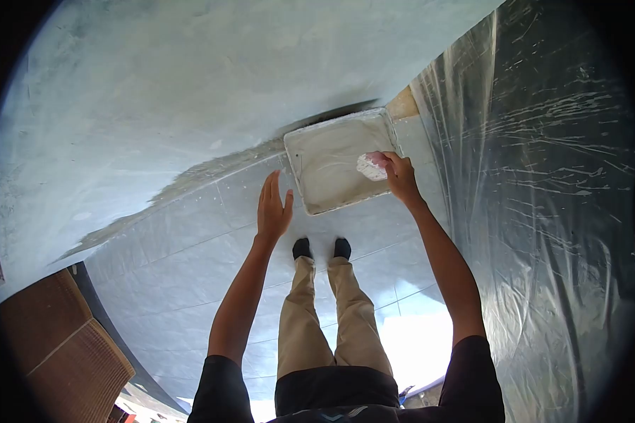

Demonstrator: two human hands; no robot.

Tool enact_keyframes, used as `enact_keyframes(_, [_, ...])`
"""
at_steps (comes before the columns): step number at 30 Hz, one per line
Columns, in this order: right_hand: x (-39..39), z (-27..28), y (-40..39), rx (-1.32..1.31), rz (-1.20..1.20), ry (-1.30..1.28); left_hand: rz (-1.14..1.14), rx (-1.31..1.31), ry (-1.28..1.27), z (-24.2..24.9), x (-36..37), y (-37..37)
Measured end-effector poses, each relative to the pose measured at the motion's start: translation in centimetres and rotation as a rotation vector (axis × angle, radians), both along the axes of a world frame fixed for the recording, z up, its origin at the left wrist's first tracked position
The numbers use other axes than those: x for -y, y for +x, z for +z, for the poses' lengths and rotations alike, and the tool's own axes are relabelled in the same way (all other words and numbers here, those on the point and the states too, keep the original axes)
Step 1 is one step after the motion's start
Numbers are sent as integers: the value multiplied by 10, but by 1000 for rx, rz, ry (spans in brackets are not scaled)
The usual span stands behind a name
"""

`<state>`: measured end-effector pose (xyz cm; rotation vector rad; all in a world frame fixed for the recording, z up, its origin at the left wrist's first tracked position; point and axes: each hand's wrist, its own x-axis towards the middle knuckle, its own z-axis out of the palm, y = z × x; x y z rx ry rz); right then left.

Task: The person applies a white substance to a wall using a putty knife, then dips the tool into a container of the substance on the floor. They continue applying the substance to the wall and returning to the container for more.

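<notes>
My right hand [402, 178] is closed on a pink, sponge-like pad [374, 166] coated in thick white paste. It holds the pad over the right part of a shallow rectangular tray [313, 211], whose inside is covered with a greyish-white wet layer. The fingers hide part of the pad. My left hand [274, 208] hangs just left of the tray, open, its fingers stretched out and holding nothing.
A wall [190, 84] with a pale coat rises behind the tray, with a darker bare strip along its foot. Plastic sheeting [536, 211] splashed with white hangs on the right. Brown ribbed panels [56, 331] lie at lower left. My feet [321, 248] stand on the tiled floor [190, 282].
</notes>
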<state>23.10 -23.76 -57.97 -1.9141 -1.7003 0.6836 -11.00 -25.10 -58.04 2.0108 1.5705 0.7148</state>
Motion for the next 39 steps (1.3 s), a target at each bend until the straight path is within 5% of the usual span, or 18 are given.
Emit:
enact_keyframes(6, [11, -41, 18, 265, 106, -88, 62, 52, -168, -62, 40, 9])
enact_keyframes(15, [16, -81, 35, 289, 198, -30, 117, 155, -335, -116, 73, 19])
enact_keyframes(31, [7, -61, 41, 294, 367, -229, 164, 199, -397, -127, 75, 29])
enact_keyframes(39, [1, -58, 48, 374, 408, -127, 158, 200, -401, -123, 76, 26])
